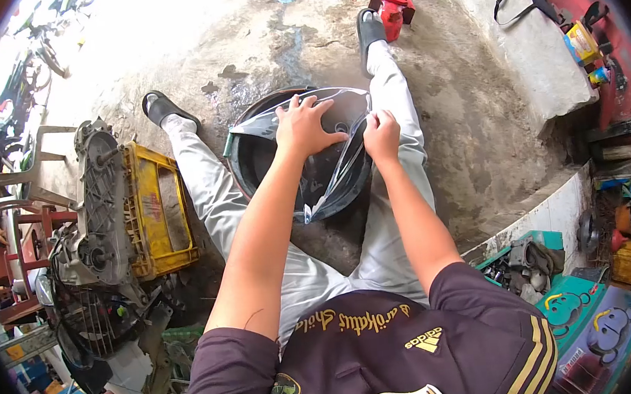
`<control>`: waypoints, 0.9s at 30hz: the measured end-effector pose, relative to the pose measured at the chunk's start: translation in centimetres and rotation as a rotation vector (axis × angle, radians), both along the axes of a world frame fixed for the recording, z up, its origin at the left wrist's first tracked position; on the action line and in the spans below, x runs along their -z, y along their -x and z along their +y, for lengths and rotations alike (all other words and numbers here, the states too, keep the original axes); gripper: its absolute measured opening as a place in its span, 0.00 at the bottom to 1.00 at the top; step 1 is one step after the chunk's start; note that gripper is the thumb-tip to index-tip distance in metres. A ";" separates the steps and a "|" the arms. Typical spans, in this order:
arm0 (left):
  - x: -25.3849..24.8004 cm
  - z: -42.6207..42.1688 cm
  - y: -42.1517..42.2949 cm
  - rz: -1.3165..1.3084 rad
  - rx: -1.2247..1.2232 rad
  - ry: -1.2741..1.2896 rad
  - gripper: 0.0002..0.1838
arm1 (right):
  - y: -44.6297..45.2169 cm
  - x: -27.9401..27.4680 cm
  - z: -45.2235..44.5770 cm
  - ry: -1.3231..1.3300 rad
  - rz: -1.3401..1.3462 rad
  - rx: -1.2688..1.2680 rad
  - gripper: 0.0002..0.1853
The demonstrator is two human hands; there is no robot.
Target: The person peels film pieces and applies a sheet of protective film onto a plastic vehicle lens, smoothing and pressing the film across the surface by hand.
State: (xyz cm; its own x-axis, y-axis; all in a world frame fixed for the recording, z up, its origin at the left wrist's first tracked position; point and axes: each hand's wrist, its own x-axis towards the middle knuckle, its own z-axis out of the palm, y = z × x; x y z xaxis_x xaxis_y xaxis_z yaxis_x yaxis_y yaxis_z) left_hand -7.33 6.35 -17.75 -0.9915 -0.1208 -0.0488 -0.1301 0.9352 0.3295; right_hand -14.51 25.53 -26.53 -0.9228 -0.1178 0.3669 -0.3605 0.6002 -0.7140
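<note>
Strong light pours in from the upper left, bleaching the floor (160, 53) white there; the tub (256, 164) is dim inside. Fisheye distortion bends the edges, and all 4 corners go black.

You are wearing a dark shirt (330, 361) bearing gold stripes (544, 357), plus pale grey trousers (211, 183); your basin (254, 163) is showing black, the crate (139, 226) yellow.

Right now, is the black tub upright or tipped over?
Upright: the black tub has its round mouth facing up, and its dark inside shows below the left hand.
</note>
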 end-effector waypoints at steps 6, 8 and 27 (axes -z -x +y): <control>-0.2 0.0 0.0 -0.013 -0.002 -0.004 0.51 | 4.9 -0.2 -1.0 0.013 -0.145 0.036 0.08; -0.2 0.0 -0.1 -0.017 -0.003 -0.005 0.51 | 4.7 1.1 -0.9 -0.048 -0.050 0.026 0.07; 0.0 -0.1 0.0 -0.007 -0.008 -0.018 0.52 | 2.0 0.6 -1.1 -0.013 -0.198 0.156 0.07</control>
State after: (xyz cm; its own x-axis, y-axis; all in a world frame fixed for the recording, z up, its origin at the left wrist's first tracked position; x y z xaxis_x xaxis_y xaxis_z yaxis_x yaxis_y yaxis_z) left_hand -7.33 6.21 -17.72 -0.9901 -0.1281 -0.0580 -0.1403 0.9278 0.3457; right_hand -16.49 24.44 -27.16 -0.9839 0.0285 0.1763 -0.1164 0.6469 -0.7536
